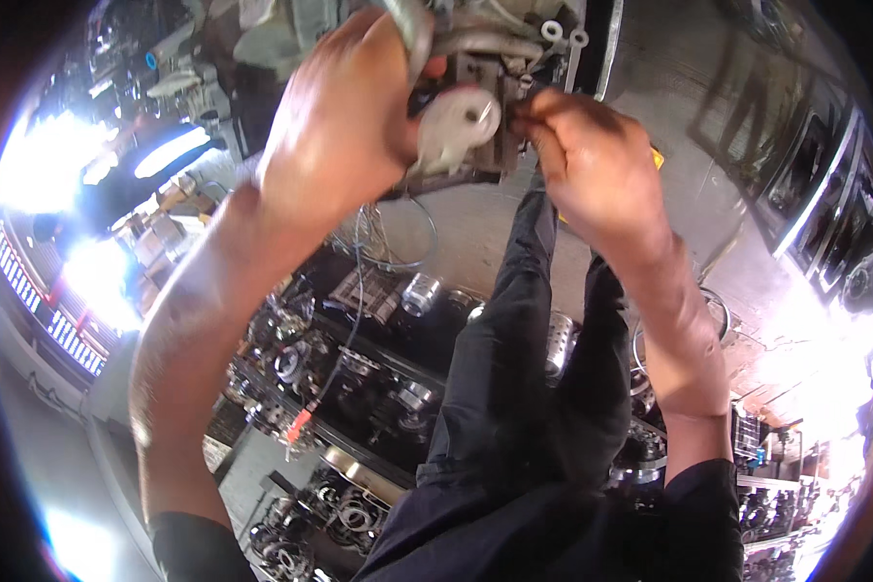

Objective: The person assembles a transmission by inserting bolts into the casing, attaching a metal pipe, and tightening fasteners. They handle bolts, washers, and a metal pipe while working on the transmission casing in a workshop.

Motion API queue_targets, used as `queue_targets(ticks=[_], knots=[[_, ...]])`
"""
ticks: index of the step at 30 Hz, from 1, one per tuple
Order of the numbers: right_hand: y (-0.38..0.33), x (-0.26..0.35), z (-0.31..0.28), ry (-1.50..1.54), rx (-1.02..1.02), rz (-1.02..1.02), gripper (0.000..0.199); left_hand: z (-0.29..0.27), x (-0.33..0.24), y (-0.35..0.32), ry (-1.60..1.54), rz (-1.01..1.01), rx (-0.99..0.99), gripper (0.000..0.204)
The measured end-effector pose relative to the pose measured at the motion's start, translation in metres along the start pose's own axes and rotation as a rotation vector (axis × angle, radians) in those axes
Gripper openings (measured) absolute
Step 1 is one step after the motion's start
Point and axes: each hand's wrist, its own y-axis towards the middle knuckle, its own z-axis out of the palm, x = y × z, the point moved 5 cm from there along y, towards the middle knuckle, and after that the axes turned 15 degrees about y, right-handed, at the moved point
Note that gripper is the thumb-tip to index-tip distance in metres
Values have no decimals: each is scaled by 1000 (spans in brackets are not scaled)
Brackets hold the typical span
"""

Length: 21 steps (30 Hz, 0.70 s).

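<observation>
At the top of the head view, my left hand [344, 121] is closed, its fingers curled out of sight. A pale rounded part [459, 121] with a dark hole in it lies right against its thumb side, smeared by motion. Whether the hand grips this part, I cannot tell. Across from it, my right hand [597, 160] is closed in a pinch, fingertips beside a dark metal block [485, 82]. Anything between those fingertips is too small and hidden to name. Above the left hand, a grey curved tube [414, 39] arches past the knuckles.
Ring-ended spanners [574, 58] lie at the top, right of the block. Below, a dark table [359, 407] carries several metal parts, a silver cylinder [420, 294] and a cable with an orange end [300, 425]. Cardboard boxes [150, 238] are stacked at the left.
</observation>
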Motion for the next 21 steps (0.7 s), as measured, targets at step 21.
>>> queue_targets(ticks=[21], knots=[[11,10,-2,-1,283,536,19,0,25,6,-20,276,450,24]])
